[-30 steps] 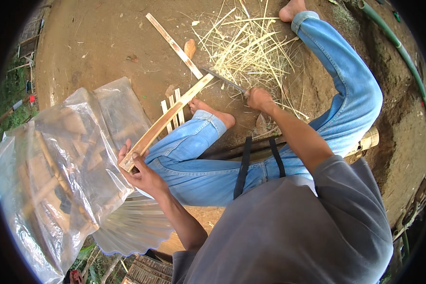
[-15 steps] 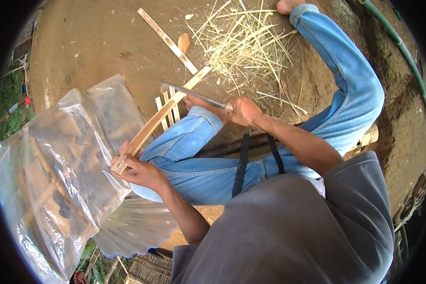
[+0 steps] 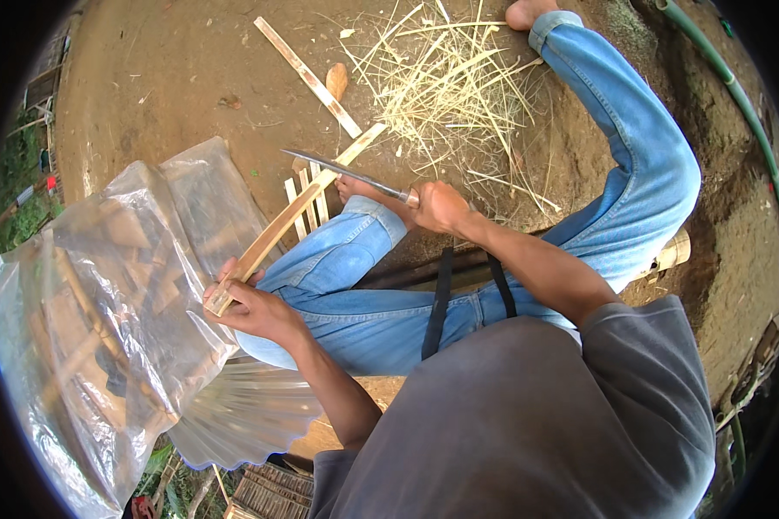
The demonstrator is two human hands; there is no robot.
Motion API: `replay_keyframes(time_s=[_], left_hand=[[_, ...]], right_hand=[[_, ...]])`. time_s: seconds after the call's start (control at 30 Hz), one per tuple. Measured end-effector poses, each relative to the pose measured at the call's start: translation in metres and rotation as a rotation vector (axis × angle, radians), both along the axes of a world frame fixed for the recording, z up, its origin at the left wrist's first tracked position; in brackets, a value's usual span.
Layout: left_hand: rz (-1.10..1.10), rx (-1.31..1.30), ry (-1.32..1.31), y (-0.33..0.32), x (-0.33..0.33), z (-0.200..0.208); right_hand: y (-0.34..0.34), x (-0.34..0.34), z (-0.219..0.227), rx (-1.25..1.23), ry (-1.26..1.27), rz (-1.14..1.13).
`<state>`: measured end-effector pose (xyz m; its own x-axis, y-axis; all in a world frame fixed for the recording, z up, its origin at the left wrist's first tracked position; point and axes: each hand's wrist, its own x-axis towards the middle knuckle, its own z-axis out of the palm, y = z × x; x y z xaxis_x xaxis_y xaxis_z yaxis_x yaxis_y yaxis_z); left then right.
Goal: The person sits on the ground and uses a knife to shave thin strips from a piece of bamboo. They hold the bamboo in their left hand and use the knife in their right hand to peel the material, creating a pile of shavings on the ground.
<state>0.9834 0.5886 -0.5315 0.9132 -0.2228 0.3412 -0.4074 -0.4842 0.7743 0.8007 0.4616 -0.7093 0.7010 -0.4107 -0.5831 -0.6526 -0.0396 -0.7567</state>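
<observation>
My left hand [image 3: 255, 310] is closed round the near end of a long bamboo strip [image 3: 279, 227], which slants up and away to the right past my bent leg. My right hand [image 3: 444, 208] grips the wooden handle of a knife [image 3: 355, 175]. Its dark, narrow blade points left and lies across the strip near the strip's far end. Beside my foot, several short pale bamboo slats [image 3: 306, 205] stand partly under the strip. Another bamboo strip [image 3: 307, 76] lies on the ground beyond, its near end close to the held one.
A heap of thin bamboo shavings [image 3: 450, 78] covers the ground at the far middle. A dry brown leaf [image 3: 337, 81] lies by the loose strip. Clear plastic sheeting [image 3: 138, 285] drapes over things at left. A green pipe [image 3: 736, 86] runs along the right. Dark straps [image 3: 441, 303] cross my thigh.
My right hand has drawn the knife slightly to the left and toward me along the strip. My left hand and the strip stay nearly still.
</observation>
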Motion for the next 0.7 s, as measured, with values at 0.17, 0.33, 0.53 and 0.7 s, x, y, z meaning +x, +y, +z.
replay_keyframes(time_s=[0.17, 0.33, 0.53, 0.7], left_hand=[[0.017, -0.057, 0.055, 0.001, -0.002, -0.003], [0.005, -0.087, 0.045, 0.003, 0.0, -0.004], [0.025, -0.059, 0.035, -0.009, 0.001, 0.003], [0.04, -0.101, 0.066, -0.016, 0.005, 0.007]], right_hand=[[0.001, -0.009, -0.005, -0.056, 0.01, 0.043], [-0.011, -0.008, -0.05, -0.056, 0.11, 0.035], [-0.015, -0.006, -0.066, -0.059, 0.135, -0.004], [-0.01, -0.019, -0.066, -0.176, -0.08, 0.0]])
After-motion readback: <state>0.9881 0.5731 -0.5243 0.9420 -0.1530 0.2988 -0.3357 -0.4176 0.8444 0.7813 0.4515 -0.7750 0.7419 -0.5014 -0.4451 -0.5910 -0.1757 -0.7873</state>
